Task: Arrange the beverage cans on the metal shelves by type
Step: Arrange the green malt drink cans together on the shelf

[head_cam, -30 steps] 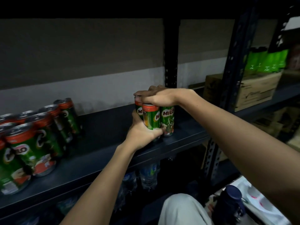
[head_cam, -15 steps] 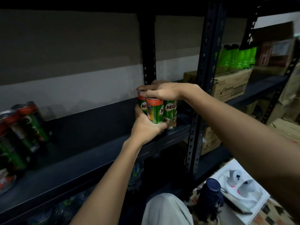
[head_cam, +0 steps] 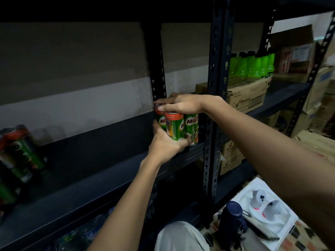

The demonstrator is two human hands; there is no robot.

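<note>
Two hands still clamp the Milo cans (head_cam: 176, 126) at frame centre: left hand (head_cam: 165, 144) fingers wrapped below, right hand (head_cam: 183, 104) pressed on top; leftover cans (head_cam: 20, 153) have slid further left.

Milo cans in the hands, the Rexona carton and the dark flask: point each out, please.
Milo cans (head_cam: 175, 127), head view, green side of the front can.
Rexona carton (head_cam: 248, 96), head view, its printed front face.
dark flask (head_cam: 233, 218), head view, upper body.
</note>
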